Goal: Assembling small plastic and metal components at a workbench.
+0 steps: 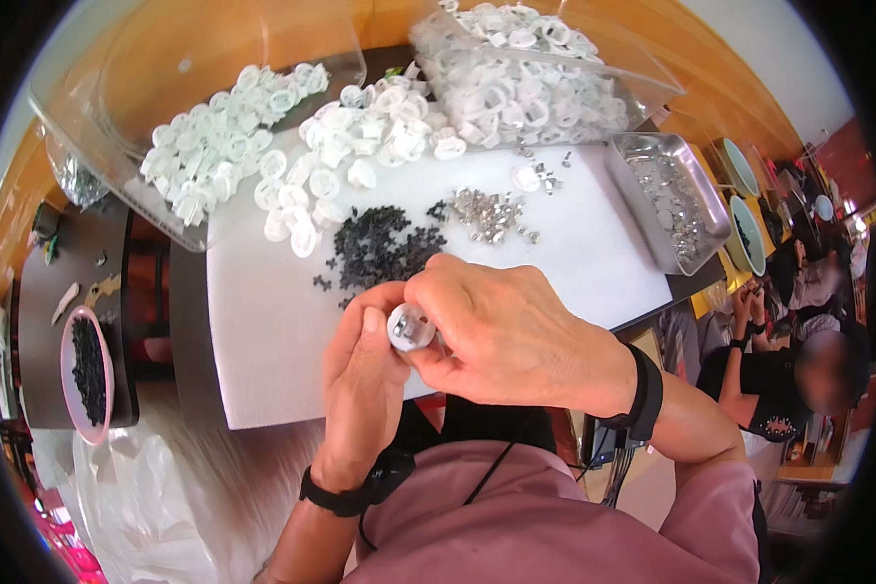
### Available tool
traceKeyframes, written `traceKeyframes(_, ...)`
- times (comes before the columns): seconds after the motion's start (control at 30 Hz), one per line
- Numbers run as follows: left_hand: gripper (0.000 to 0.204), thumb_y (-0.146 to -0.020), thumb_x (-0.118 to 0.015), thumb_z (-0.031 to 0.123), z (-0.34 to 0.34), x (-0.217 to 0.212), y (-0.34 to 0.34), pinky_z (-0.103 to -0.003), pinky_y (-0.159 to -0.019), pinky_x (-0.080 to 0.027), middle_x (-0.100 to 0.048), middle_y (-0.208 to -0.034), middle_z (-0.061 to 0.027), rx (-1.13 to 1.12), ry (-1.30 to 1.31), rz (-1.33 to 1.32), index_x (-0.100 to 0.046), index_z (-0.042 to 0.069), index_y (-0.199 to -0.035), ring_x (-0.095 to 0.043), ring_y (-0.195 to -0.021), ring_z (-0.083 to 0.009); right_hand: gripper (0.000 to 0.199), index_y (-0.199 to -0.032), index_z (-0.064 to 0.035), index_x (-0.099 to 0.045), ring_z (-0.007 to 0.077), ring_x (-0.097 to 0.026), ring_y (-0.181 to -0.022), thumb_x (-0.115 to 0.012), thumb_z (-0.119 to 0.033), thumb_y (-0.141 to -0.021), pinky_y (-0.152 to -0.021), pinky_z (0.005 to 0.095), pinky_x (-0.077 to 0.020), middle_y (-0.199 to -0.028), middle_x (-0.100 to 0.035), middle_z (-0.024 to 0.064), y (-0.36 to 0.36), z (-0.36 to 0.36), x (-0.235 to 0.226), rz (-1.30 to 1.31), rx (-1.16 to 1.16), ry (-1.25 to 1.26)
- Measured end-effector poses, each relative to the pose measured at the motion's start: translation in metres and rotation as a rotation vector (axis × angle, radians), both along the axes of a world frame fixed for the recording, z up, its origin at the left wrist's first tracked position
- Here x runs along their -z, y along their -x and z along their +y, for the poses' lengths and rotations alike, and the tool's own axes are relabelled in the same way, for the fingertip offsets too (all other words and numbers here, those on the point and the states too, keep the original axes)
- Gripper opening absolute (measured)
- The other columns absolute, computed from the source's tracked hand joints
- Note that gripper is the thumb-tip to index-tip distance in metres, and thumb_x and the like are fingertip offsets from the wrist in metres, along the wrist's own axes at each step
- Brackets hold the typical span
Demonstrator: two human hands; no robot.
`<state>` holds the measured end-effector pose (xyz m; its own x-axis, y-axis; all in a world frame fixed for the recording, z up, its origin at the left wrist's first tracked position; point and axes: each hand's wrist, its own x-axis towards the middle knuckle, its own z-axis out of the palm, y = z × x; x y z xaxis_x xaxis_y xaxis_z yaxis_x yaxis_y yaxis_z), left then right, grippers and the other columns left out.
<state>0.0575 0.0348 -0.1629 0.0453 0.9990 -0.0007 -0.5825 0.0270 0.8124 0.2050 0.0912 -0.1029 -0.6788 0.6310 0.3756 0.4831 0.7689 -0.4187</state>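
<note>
In front of my chest, my left hand pinches a small round white plastic part between thumb and fingers. A shiny metal piece shows inside its round face. My right hand is closed right beside the part, fingertips against its right side; what those fingers hold is hidden. Just beyond the hands lies a heap of small black pieces on a white foam sheet. To its right is a pile of small shiny metal clips. More white round parts spread over the sheet's far left side.
A clear plastic bin with white parts leans at the far left. Behind stands a full clear bag. A metal tray of clips is at right. A pink bowl holds black pieces. Another person sits at far right.
</note>
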Motion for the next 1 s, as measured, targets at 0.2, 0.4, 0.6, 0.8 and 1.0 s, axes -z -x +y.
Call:
traceKeyframes(0.2,0.044,-0.103,-0.038,0.031,-0.010,-0.004,-0.001,-0.036,-0.095,-0.041,-0.053,-0.122,-0.0114,-0.040,0.029,-0.045,-0.045,-0.005,-0.128,-0.051,-0.112,-0.0186,0.027,-0.097,0.0027,-0.049,0.0355,-0.062,-0.070,-0.062,-0.012,-0.078,-0.056,0.0431,-0.0501,-0.088,-0.058,0.0173,-0.007,0.003,-0.032,-0.175,-0.112,0.246)
traceKeyframes(0.4,0.049,-0.104,-0.032,0.029,-0.006,0.002,0.004,-0.040,-0.107,-0.033,-0.044,-0.136,-0.0152,0.117,-0.011,-0.065,-0.036,-0.007,-0.136,-0.043,-0.126,-0.0244,0.027,-0.096,0.0007,-0.047,0.0355,-0.061,-0.070,-0.062,-0.013,-0.078,-0.056,0.0434,-0.0485,-0.088,-0.057,0.0157,-0.011,0.013,-0.030,-0.170,-0.117,0.277)
traceKeyframes(0.6,0.045,-0.103,-0.035,0.028,-0.006,0.000,0.007,-0.038,-0.103,-0.038,-0.051,-0.128,-0.0143,0.121,0.030,-0.032,-0.041,-0.006,-0.133,-0.050,-0.119,-0.0226,0.023,-0.093,-0.0001,-0.048,0.0360,-0.060,-0.069,-0.061,-0.013,-0.079,-0.055,0.0431,-0.0470,-0.087,-0.056,0.0150,-0.007,0.015,-0.018,-0.122,-0.132,0.349)
traceKeyframes(0.8,0.043,-0.099,-0.049,0.033,-0.006,0.002,0.005,-0.031,-0.079,-0.046,-0.059,-0.108,-0.0096,0.052,0.019,-0.057,-0.050,-0.004,-0.121,-0.055,-0.089,-0.0141,0.021,-0.093,-0.0014,-0.051,0.0288,-0.060,-0.066,-0.064,-0.012,-0.081,-0.055,0.0376,-0.0467,-0.083,-0.057,0.0121,-0.009,0.016,-0.018,0.006,-0.173,0.486)
traceKeyframes(1.0,0.042,-0.097,-0.055,0.032,-0.008,0.003,0.004,-0.028,-0.075,-0.045,-0.060,-0.104,-0.0078,0.049,0.018,-0.030,-0.052,-0.004,-0.119,-0.052,-0.083,-0.0113,0.019,-0.090,-0.0003,-0.050,0.0298,-0.059,-0.068,-0.063,-0.012,-0.083,-0.057,0.0382,-0.0459,-0.078,-0.058,0.0154,-0.007,0.013,-0.018,-0.008,-0.090,0.668)
